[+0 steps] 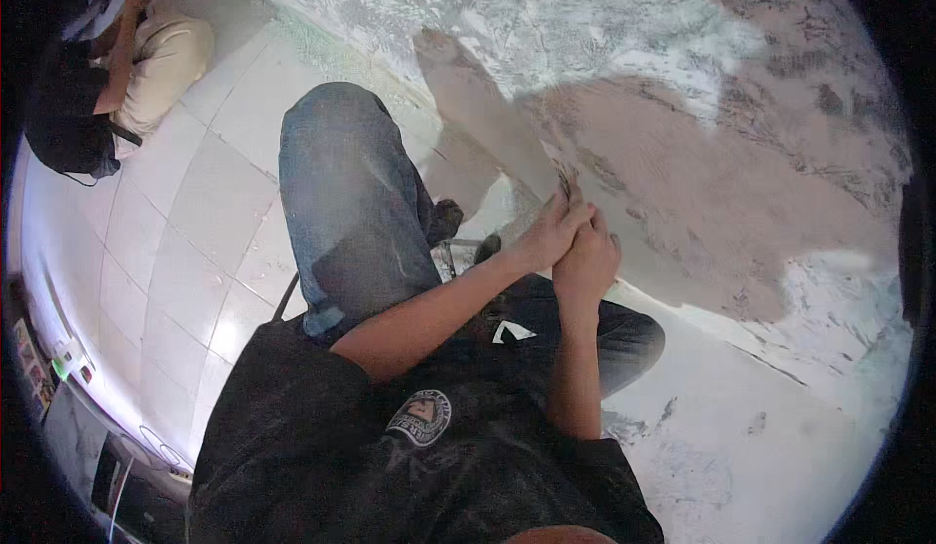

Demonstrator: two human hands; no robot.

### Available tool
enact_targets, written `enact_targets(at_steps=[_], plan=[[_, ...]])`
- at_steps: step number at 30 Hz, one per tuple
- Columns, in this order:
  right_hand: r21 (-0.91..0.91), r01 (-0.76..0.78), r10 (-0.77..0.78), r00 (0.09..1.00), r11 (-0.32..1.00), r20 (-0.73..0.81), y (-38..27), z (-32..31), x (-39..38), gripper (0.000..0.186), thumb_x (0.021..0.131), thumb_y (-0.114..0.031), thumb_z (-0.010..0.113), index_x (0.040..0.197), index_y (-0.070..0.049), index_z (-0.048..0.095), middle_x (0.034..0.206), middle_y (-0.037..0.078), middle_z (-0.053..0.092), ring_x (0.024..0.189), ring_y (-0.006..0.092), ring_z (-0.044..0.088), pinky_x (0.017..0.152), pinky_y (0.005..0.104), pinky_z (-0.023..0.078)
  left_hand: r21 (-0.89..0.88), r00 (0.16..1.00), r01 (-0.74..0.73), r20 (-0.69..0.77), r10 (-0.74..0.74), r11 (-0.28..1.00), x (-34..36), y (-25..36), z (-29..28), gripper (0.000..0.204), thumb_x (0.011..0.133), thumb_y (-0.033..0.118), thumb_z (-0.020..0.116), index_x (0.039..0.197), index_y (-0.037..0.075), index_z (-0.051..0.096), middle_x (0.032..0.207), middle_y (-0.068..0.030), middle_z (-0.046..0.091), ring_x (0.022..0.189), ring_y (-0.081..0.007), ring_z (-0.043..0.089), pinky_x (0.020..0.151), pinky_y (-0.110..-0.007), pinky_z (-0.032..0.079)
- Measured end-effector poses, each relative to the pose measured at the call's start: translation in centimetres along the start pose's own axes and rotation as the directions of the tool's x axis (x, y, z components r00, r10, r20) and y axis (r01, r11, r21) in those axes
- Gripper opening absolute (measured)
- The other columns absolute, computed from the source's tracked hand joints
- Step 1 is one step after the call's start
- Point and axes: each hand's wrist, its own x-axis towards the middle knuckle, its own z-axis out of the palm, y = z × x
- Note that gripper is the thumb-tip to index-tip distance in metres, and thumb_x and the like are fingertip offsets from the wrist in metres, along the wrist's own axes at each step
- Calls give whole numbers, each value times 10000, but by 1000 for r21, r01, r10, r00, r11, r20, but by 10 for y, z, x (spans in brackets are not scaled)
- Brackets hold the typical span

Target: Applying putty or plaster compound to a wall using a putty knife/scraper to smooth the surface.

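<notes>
My left hand [548,240] and my right hand [588,256] are pressed together in front of my knees, close to the wall's foot. Both are closed, with the fingers overlapping. A small thin object with a dark edge [565,182] sticks out past the fingertips; its rest is hidden in my grip, and its kind is not clear. Beyond it rises a patchy white and grey-brown wall surface [673,164], rough and streaked. Shadows of my arms and body fall across that surface.
My jeans-clad left knee [341,164] stands up beside my left forearm. Pale floor tiles [219,193] spread to the left. Another person in light trousers [168,66] crouches at the far left. A glowing light strip [117,373] curves along the left rim.
</notes>
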Motion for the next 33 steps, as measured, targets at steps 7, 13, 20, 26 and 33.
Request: enact_targets(at_steps=[7,13,20,26,33], plan=[[29,-37,37,999,999,-22,-10,-5,-12,255,792,-116,590,1019,-16,649,921,149,624,749,321,622,699,386,462,170,957,-151,-222,187,974,7,-32,5,491,974,328,434,1191,-111,419,1123,-253,522,1052,-307,523,924,-425,419],[88,-4,8,999,996,-37,-8,9,-11,366,791,-127,616,1134,-1,601,860,172,620,701,345,615,680,428,465,83,981,-86,-164,99,993,8,-41,3,636,945,378,458,1287,-148,351,1293,-318,409,1217,-382,419,1050,-458,315],[143,-74,66,996,987,57,-7,4,-17,415,811,-178,611,1190,-12,579,925,185,636,767,361,629,692,445,472,425,966,-141,-139,218,894,-8,-16,-1,554,965,338,443,1258,-130,396,1122,-249,515,1095,-328,486,1018,-429,344],[310,-55,76,996,949,-54,-13,24,-19,383,834,-195,609,1172,-15,590,941,214,634,813,394,623,726,456,481,199,999,-44,-23,49,979,-7,-19,-14,634,959,319,444,1387,-111,259,1289,-317,423,1233,-363,421,1062,-445,309],[210,-183,198,979,960,-53,-10,-2,-23,469,873,-214,619,1303,-48,536,1087,196,654,918,358,653,742,416,505,394,981,-134,-77,178,909,-5,-9,15,894,945,433,412,1431,-164,-44,1476,-362,194,1408,-436,183,1163,-474,128]])
